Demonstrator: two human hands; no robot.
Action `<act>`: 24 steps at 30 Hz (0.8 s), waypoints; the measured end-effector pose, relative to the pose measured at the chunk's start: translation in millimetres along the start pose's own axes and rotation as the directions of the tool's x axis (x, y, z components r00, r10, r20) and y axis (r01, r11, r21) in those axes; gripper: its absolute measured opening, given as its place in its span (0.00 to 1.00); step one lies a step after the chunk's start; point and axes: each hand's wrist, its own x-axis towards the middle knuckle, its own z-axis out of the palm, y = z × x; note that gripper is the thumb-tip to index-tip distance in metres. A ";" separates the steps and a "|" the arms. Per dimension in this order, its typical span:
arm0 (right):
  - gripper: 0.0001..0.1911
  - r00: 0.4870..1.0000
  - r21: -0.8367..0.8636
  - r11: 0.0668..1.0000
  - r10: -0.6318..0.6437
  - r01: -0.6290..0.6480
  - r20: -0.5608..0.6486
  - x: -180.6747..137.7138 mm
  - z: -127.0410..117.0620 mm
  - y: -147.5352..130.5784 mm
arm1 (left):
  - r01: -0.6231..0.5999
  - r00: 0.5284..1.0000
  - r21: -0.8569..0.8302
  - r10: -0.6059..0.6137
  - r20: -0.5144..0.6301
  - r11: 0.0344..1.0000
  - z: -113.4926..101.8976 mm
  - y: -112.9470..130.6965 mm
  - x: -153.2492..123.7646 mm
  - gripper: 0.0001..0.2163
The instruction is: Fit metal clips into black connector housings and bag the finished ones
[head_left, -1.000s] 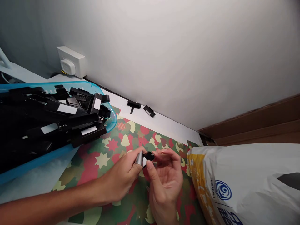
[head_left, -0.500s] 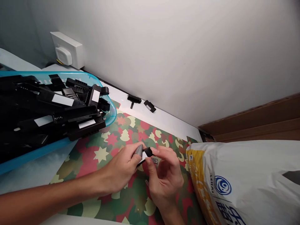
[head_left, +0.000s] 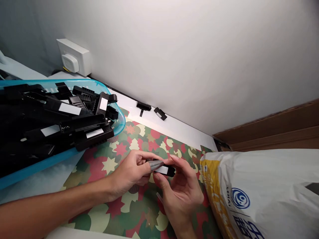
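Left hand [head_left: 132, 171] and right hand [head_left: 183, 186], close together, a blue basket [head_left: 37, 167] to their left, clasp a small black part [head_left: 170, 172], apparently adjusting or checking it; a steady two-handed hold seems called for next. It sits between both hands' fingertips, grey thumb cover [head_left: 155, 165] along its far edge, white label [head_left: 161, 170] facing up.

Indoor workspace: wall socket [head_left: 79, 59], basket [head_left: 37, 171], black parts [head_left: 82, 121]
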 end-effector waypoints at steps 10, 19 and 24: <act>0.18 0.988 0.095 0.986 0.144 -0.139 -0.050 -0.6 2.8 -11.2 | -0.039 0.993 -0.095 0.028 -0.113 0.995 3.5 -3.9 5.7 0.23; 0.23 0.948 0.294 0.902 0.295 -0.316 0.116 7.6 1.9 -13.1 | 0.104 0.985 0.263 -0.062 -0.162 0.959 8.7 -4.4 -14.0 0.33; 0.21 0.925 0.306 0.873 0.368 -0.379 0.095 2.8 7.2 -18.4 | 0.157 0.987 0.326 -0.138 -0.081 0.932 8.2 -4.5 -12.8 0.28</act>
